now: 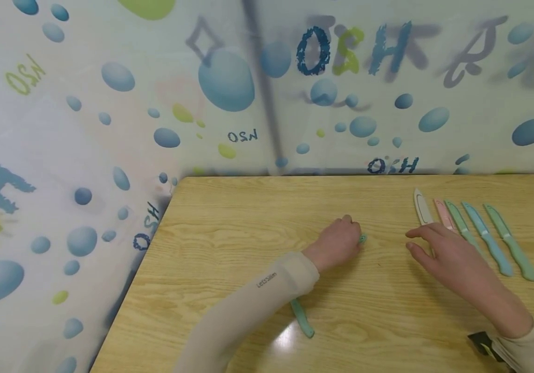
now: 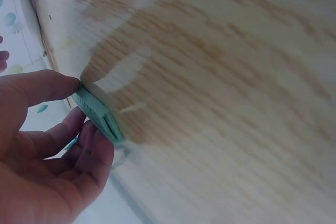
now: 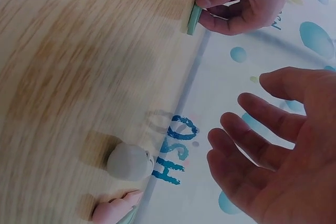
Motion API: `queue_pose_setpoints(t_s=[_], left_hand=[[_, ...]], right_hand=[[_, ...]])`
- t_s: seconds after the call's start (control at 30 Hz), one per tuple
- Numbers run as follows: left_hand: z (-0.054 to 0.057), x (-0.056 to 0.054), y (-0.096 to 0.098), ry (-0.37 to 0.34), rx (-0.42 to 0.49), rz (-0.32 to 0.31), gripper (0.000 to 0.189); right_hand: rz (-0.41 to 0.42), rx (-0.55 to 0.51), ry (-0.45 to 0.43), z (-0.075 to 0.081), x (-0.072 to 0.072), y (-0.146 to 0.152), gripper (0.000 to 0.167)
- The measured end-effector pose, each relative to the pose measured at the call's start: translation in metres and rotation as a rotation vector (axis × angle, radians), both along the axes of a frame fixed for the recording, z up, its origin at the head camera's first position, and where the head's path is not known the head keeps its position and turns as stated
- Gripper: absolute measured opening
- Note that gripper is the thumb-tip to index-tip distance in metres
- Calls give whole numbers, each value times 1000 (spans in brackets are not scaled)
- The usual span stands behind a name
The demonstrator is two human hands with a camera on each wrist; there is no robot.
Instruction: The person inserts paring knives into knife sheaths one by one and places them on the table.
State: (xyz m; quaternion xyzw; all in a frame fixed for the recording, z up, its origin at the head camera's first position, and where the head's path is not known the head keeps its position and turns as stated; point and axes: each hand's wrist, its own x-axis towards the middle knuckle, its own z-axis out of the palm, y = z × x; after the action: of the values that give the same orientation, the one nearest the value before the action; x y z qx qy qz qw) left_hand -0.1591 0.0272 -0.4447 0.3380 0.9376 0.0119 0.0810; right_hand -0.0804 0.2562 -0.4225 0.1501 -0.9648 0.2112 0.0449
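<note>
My left hand point(image 1: 338, 242) pinches a flat green piece point(image 2: 97, 111) between thumb and fingers, close over the wooden table. A slot shows in the near end of this piece in the left wrist view; its kind is not clear. To the right, my right hand point(image 1: 455, 261) hovers with relaxed, spread fingers and holds nothing. Beneath and beyond it lie a white knife point(image 1: 422, 207), a pink knife point(image 1: 444, 213) and a green knife point(image 1: 455, 216), each partly hidden by that hand. A green handle point(image 1: 302, 318) pokes out below my left sleeve, its other end covered.
Right of my right hand, a blue knife point(image 1: 487, 238) and another green knife point(image 1: 510, 242) lie side by side on the wooden table point(image 1: 229, 217). A patterned curtain point(image 1: 364, 103) hangs behind the table's far edge. Something dark point(image 1: 485, 346) sits by my right cuff.
</note>
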Motion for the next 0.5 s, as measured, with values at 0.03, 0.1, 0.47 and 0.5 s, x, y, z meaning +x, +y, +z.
queue_pose_setpoints(t_s=[0.03,0.1,0.47,0.5], left_hand=[[1,-1,-2,-13,12,7,17],[3,-2,-6,-38,45,20,14],[18,-10,-51,-116,298,199,27],[19,-10,-56,-111,319,206,29]], right_hand=[[1,0,-7,0,-1,-1,26],[1,-1,-12,1,0,-3,26],[48,-6,-14,1,-2,-15,27],[51,-4,-19,1,-2,-16,27]])
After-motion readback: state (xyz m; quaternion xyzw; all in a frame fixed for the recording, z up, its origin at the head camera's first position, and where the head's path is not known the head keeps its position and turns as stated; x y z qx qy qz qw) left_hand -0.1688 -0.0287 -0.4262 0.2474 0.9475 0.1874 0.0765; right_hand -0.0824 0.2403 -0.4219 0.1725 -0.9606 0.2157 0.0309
